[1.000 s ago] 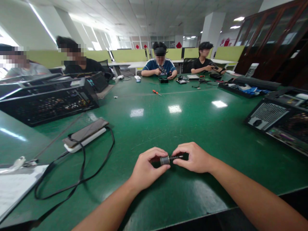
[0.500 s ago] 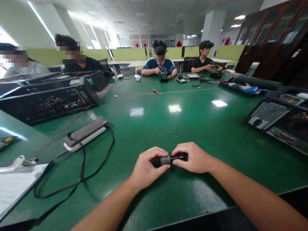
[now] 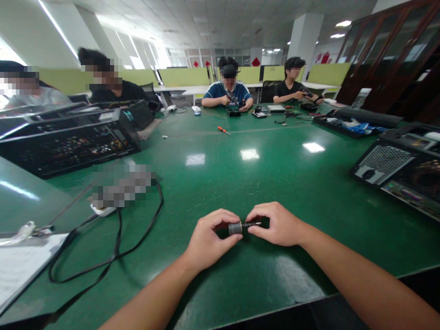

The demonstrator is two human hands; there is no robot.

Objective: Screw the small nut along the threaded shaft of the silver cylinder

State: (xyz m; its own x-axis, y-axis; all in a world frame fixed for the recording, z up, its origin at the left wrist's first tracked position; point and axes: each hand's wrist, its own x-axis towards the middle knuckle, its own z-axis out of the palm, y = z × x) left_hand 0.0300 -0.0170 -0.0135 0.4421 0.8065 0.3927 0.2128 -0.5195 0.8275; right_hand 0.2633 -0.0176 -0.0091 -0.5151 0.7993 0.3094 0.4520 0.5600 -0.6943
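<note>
Low in the middle of the head view, just over the green table (image 3: 213,183), my two hands meet at a small part. My left hand (image 3: 213,236) is closed, thumb and fingers pinching a grey cylinder (image 3: 235,228) that looks like a small motor. From its right end a thin dark ribbed shaft (image 3: 248,225) with a shiny tip points right. My right hand (image 3: 280,223) pinches this shaft between thumb and fingertips. The cylinder's left end is partly hidden by my left fingers.
Left: a blurred-out item on a white base (image 3: 103,211), a looped black strap (image 3: 118,233), a clipboard (image 3: 34,261) and a computer case (image 3: 75,142). Another case (image 3: 388,165) stands right. An orange screwdriver (image 3: 222,130) lies further off. Several people sit around the table.
Both hands have shifted only slightly, still pinching the cylinder and its shaft. A little more of the shaft's tip shows between my right fingers.
</note>
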